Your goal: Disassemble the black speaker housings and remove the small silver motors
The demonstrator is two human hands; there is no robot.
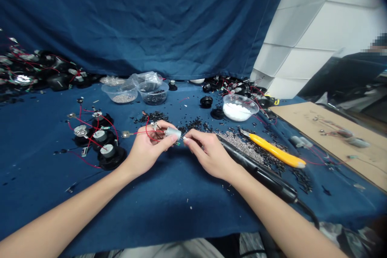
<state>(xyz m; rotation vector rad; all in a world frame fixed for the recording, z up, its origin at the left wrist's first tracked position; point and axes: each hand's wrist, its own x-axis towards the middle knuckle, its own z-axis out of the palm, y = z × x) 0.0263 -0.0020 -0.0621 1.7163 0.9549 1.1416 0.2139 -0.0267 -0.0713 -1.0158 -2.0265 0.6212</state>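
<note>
My left hand (148, 145) is closed around a small silver motor (173, 132), holding it above the blue cloth. Red wires (137, 132) trail from the motor, with a small metal tab at one end. At the motor's right end, my right hand (207, 151) pinches a tiny white part (184, 138) between thumb and finger. Its exact kind is too small to tell. Left of my hands stand several black round bases (111, 159) with motors and red wires on them. A black corded tool (256, 169) lies under my right forearm.
A yellow utility knife (276, 151) lies beside scattered screws (242, 147) and black bits. Behind are clear bowls of screws (122, 92), black parts (155, 94) and white pieces (238, 109). Wired assemblies are heaped at the back left (45, 70). A cardboard sheet (302, 117) lies right.
</note>
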